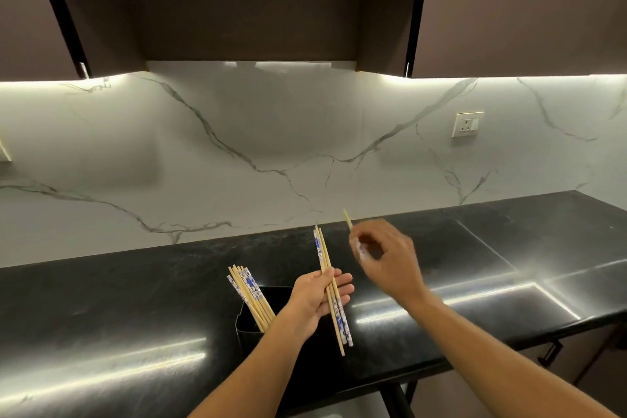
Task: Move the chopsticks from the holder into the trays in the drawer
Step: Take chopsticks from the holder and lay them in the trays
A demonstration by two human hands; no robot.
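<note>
Chopsticks [251, 295] leaning in black holder [246, 324]

Left hand [317, 297] palm up, fingers closed round a small bundle of chopsticks [330, 288], wooden and blue-patterned; just left of it the black holder [249, 324] with more chopsticks; right hand [385, 256], blurred, up and right, pinches one chopstick [348, 219]

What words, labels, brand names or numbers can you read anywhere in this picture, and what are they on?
None can be read.
Chopsticks in the left hand: blue and white pattern only, no lettering made out.
Chopsticks in the holder: the same pattern, no readable text.
Chopstick in the right hand: blurred by motion.
Wall socket: no readable marking.
</note>
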